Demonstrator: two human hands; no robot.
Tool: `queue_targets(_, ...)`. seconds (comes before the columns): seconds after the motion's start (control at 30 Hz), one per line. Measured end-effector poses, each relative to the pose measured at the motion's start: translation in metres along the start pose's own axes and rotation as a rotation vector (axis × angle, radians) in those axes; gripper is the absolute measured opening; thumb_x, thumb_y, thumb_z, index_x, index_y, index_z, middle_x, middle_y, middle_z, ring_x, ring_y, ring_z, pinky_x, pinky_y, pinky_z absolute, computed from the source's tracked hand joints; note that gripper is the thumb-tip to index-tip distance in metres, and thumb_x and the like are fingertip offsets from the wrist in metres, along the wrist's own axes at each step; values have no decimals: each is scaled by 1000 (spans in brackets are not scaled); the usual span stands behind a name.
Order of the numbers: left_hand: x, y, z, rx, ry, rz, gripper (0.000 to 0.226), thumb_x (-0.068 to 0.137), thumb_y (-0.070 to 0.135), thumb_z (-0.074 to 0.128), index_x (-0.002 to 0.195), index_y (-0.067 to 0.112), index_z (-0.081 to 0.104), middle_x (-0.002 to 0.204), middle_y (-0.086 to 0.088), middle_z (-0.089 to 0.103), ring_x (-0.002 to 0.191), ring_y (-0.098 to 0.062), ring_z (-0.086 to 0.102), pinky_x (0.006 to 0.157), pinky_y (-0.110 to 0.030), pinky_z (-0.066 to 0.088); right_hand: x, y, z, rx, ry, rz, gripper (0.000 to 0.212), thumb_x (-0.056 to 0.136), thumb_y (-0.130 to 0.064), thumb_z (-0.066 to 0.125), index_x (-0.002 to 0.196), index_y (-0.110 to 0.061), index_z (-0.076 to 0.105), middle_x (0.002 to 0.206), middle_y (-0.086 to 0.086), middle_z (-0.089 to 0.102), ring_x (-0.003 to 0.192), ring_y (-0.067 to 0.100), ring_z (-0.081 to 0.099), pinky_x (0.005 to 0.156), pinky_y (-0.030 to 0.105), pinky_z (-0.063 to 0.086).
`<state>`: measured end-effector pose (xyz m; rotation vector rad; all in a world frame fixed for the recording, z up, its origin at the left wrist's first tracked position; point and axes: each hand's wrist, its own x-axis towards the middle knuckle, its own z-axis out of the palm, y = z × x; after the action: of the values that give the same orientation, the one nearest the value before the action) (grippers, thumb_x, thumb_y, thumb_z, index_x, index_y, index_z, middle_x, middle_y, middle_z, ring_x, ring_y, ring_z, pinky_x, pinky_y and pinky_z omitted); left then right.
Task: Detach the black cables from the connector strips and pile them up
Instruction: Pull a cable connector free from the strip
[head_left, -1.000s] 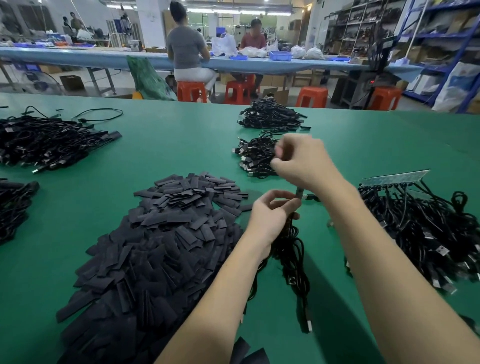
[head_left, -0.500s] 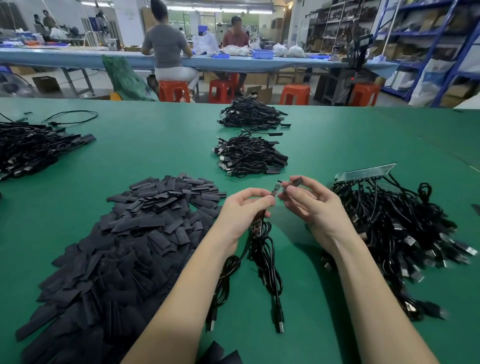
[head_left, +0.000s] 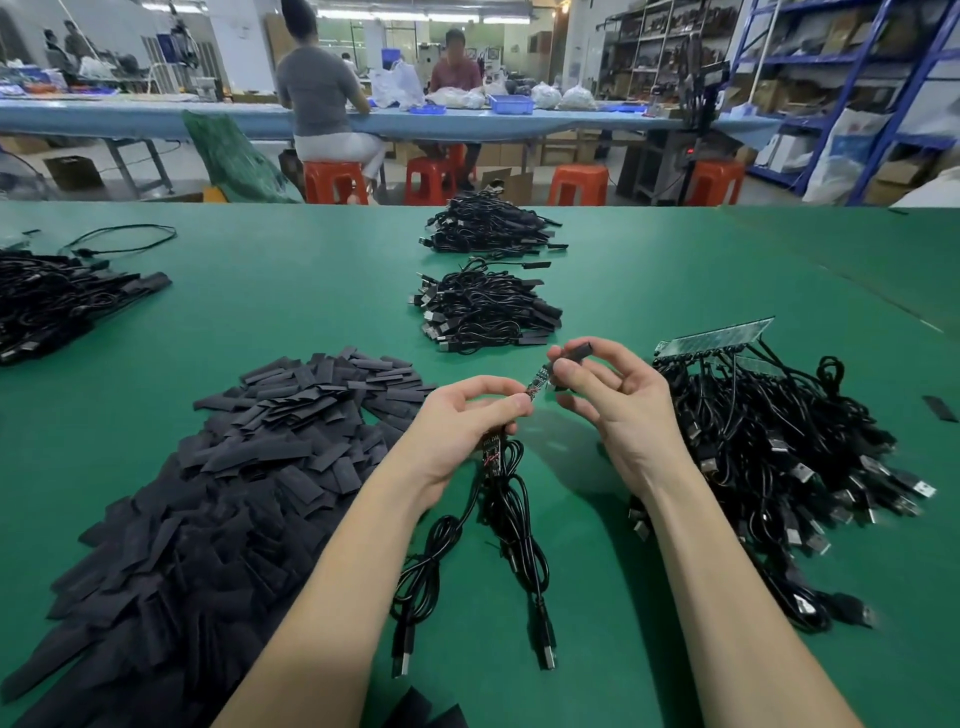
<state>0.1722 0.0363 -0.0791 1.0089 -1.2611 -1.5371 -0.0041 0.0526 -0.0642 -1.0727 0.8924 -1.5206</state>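
My left hand (head_left: 462, 421) grips black cables (head_left: 511, 514) near their small circuit-board ends; the cables hang down onto the green table, USB plugs toward me. One small board (head_left: 537, 382) sticks up between my hands. My right hand (head_left: 618, 400) pinches a short black sleeve (head_left: 574, 351) just right of that board. A connector strip (head_left: 714, 338) stands at the right on a heap of attached black cables (head_left: 779, 452). Two piles of cables lie beyond my hands: a nearer pile (head_left: 485, 312) and a farther pile (head_left: 488, 226).
A large heap of flat black sleeves (head_left: 223, 467) covers the table left of my arms. More cables (head_left: 57, 299) lie at the far left. Beyond the table's far edge are orange stools (head_left: 579, 184), a blue bench with seated people (head_left: 317, 98), and shelving at the right.
My right hand came back from the nearer cable pile to meet the left hand. It now pinches a black sleeve beside the small board held by my left hand.
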Motion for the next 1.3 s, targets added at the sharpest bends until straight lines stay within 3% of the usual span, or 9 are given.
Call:
queue_targets(0.17, -4, 4, -12, 58, -119, 14, 11, 86, 12, 76, 86, 23, 77, 86, -3, 74, 69, -12, 59, 70, -16, 50, 0, -4, -8, 0, -151, 117, 19, 74, -16, 79, 91, -23, 75, 108, 9, 77, 76, 11, 69, 67, 22, 57)
queue_targets(0.33, -4, 5, -16, 155, -156, 42, 11, 86, 13, 77, 93, 20, 71, 79, 0, 74, 68, -10, 61, 68, -12, 47, -1, -6, -11, -94, -317, 215, 21, 68, -22, 84, 87, -22, 75, 103, 10, 77, 77, 12, 70, 68, 22, 56)
queue_targets(0.47, -1, 2, -11, 174, -97, 111, 19, 86, 16, 78, 99, 19, 64, 87, -4, 76, 76, -15, 68, 78, -21, 53, 1, -3, -11, -52, -208, 215, 25, 61, -23, 87, 84, -19, 76, 98, 14, 78, 80, 14, 71, 69, 20, 56)
queue_targets(0.67, 1, -1, -7, 321, -2, 300, 12, 83, 14, 82, 88, 23, 76, 87, 1, 78, 84, -13, 75, 80, -19, 56, 4, 2, -10, 30, -87, 240, 18, 61, -18, 87, 77, -16, 80, 92, 15, 76, 76, 14, 71, 70, 18, 57)
queue_targets(1.1, 0, -3, -4, 281, 38, 338, 10, 83, 7, 81, 89, 14, 79, 85, 1, 79, 78, -9, 74, 75, -16, 54, 5, 8, -6, 57, -83, 276, 21, 67, -16, 84, 86, -9, 78, 97, 16, 76, 78, 15, 71, 72, 17, 57)
queue_targets(1.3, 2, -2, -1, 268, 46, 372, 13, 83, 6, 81, 90, 11, 71, 84, 4, 76, 82, -9, 71, 78, -19, 54, 4, 10, -2, 73, -101, 280, 22, 69, -16, 83, 89, -9, 76, 89, 11, 76, 73, 13, 70, 70, 16, 57)
